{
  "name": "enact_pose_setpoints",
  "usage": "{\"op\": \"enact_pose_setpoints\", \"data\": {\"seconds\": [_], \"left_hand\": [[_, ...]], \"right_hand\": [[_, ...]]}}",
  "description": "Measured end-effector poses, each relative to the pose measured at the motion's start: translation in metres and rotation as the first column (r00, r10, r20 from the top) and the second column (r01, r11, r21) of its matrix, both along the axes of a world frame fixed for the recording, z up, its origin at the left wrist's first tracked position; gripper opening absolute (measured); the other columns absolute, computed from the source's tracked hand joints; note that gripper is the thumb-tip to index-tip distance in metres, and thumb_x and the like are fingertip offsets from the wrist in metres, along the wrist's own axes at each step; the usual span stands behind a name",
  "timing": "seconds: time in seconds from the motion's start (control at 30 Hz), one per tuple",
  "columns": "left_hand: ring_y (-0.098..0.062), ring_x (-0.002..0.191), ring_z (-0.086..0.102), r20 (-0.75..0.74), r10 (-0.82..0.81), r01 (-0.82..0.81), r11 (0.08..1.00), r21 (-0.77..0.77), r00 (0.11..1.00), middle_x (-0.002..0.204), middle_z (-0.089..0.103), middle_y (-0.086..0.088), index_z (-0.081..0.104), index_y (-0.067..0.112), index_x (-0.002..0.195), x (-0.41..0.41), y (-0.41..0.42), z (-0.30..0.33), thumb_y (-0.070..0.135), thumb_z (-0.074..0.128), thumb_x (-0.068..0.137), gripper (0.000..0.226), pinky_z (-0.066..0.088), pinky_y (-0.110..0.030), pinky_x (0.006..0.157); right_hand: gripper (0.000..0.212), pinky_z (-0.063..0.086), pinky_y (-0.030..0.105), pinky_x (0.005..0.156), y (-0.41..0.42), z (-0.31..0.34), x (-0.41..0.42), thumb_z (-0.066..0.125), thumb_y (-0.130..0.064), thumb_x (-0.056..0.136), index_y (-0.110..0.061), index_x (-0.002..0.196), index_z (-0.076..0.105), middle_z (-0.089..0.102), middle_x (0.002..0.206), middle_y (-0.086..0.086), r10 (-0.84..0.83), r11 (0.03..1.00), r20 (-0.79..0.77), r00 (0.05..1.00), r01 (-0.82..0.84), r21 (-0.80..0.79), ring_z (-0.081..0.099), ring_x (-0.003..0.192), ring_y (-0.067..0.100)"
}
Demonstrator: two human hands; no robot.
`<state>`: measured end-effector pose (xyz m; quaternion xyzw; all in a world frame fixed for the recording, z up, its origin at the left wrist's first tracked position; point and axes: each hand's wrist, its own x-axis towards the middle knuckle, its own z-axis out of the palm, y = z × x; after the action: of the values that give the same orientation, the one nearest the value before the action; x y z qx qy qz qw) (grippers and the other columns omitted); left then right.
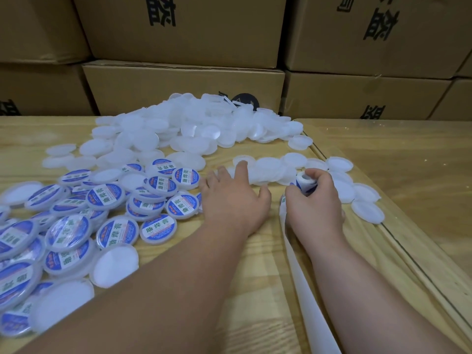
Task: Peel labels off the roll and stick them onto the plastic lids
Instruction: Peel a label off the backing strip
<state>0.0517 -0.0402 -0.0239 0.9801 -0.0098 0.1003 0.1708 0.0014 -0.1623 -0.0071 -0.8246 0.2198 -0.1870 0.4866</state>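
Right hand (315,198) grips the label roll (305,182); left hand (233,198), fingers spread, reaches the blank lids (268,169) just beyond it.

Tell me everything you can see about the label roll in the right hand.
The label roll is a small, tightly wound white paper coil with blue print showing at its end. The right hand grips it, fingers curled round it, just above the wooden table beside a row of plain lids. A long white backing strip, bare of labels, trails from it along the table under the right forearm.

A packing storeroom: stacked cardboard cartons (178,31) behind a wooden worktable (255,290).
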Motion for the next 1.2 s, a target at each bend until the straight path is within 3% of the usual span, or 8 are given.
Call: {"op": "enact_pose_setpoints", "data": {"seconds": [0.13, 0.3, 0.5, 0.63, 0.8, 0.9, 1.03, 1.2], "left_hand": [[-0.030, 0.124, 0.047, 0.097, -0.052, 0.053, 0.999, -0.011, 0.994, 0.131, 0.057, -0.005, 0.037, 0.025, 0.145, -0.017, 0.001, 0.003, 0.049, 0.045, 0.091, 0.060, 0.032, -0.045, 0.110], [-0.028, 0.152, 0.015, 0.095, -0.103, 0.108, 0.993, -0.051, 0.990, 0.161, 0.028, -0.007, 0.016, 0.019, 0.158, -0.064, 0.015, -0.003, 0.044, 0.042, 0.094, 0.074, 0.014, -0.043, 0.125], [-0.026, 0.156, 0.001, -0.014, 0.018, -0.019, 0.997, -0.069, 1.000, 0.168, 0.013, -0.012, 0.011, 0.017, 0.160, -0.081, 0.041, -0.008, 0.053, 0.036, 0.091, 0.082, 0.004, -0.041, 0.126], [-0.025, 0.156, -0.004, 0.047, -0.057, 0.060, 0.996, -0.072, 0.997, 0.169, 0.007, -0.010, 0.012, 0.018, 0.161, -0.058, 0.030, -0.005, 0.053, 0.037, 0.092, 0.081, -0.001, -0.041, 0.126], [-0.025, 0.156, 0.005, 0.065, -0.218, 0.220, 0.975, -0.024, 0.974, 0.163, 0.032, -0.004, 0.038, 0.025, 0.153, -0.038, 0.025, 0.001, 0.048, 0.039, 0.095, 0.062, 0.001, -0.042, 0.127], [-0.026, 0.153, 0.020, 0.127, -0.218, 0.221, 0.975, -0.011, 0.968, 0.145, 0.053, 0.002, 0.060, 0.031, 0.134, -0.056, 0.024, -0.001, 0.049, 0.041, 0.089, 0.051, 0.006, -0.042, 0.125], [-0.023, 0.151, 0.025, 0.152, -0.254, 0.268, 0.960, -0.085, 0.955, 0.134, 0.058, 0.010, 0.066, 0.033, 0.117, -0.070, 0.025, -0.004, 0.051, 0.055, 0.089, 0.035, 0.014, -0.039, 0.124], [-0.018, 0.152, 0.022, 0.159, -0.266, 0.296, 0.932, -0.208, 0.951, 0.141, 0.052, 0.012, 0.064, 0.034, 0.104, -0.066, 0.029, -0.004, 0.042, 0.060, 0.094, 0.014, 0.016, -0.033, 0.120]], "right_hand": [[0.053, 0.042, 0.052, 0.108, 0.001, 0.002, -0.002, 0.054, -0.040, 0.078, -0.035, 0.130, 0.048, 0.065, 0.117, -0.007, 0.014, 1.000, -0.002, 1.000, -0.014, -0.001, 0.060, 0.116, 0.022], [0.051, 0.041, 0.051, 0.109, 0.002, 0.004, -0.004, 0.057, -0.035, 0.083, -0.032, 0.132, 0.049, 0.065, 0.119, -0.006, 0.010, 1.000, -0.007, 1.000, -0.010, -0.021, 0.059, 0.117, 0.023], [0.055, 0.044, 0.054, 0.106, 0.003, 0.004, -0.008, 0.059, -0.032, 0.083, -0.029, 0.137, 0.048, 0.062, 0.121, -0.004, 0.027, 0.999, 0.012, 1.000, -0.026, -0.046, 0.059, 0.117, 0.024], [0.055, 0.044, 0.054, 0.106, 0.003, 0.003, -0.009, 0.062, -0.031, 0.085, -0.027, 0.138, 0.048, 0.060, 0.123, -0.002, 0.035, 0.998, 0.025, 0.999, -0.033, -0.055, 0.059, 0.117, 0.025], [0.046, 0.036, 0.037, 0.106, 0.002, 0.000, -0.010, 0.068, -0.031, 0.082, -0.027, 0.123, 0.048, 0.042, 0.121, 0.000, -0.035, 0.993, 0.023, 0.999, 0.037, -0.115, 0.042, 0.119, 0.023], [0.039, 0.041, 0.039, 0.097, 0.004, 0.000, -0.014, 0.069, -0.032, 0.078, -0.026, 0.108, 0.045, 0.042, 0.112, -0.003, -0.033, 0.990, 0.018, 0.999, 0.035, -0.138, 0.044, 0.109, 0.022], [0.036, 0.050, 0.043, 0.083, 0.004, 0.001, -0.015, 0.069, -0.030, 0.079, -0.024, 0.105, 0.045, 0.055, 0.112, -0.002, -0.005, 0.996, 0.049, 0.999, 0.009, -0.084, 0.058, 0.098, 0.023], [0.022, 0.040, 0.030, 0.061, 0.005, 0.000, -0.013, 0.067, -0.028, 0.080, -0.026, 0.095, 0.051, 0.062, 0.102, -0.003, 0.029, 0.994, 0.042, 0.999, -0.024, -0.107, 0.060, 0.084, 0.014]]}}
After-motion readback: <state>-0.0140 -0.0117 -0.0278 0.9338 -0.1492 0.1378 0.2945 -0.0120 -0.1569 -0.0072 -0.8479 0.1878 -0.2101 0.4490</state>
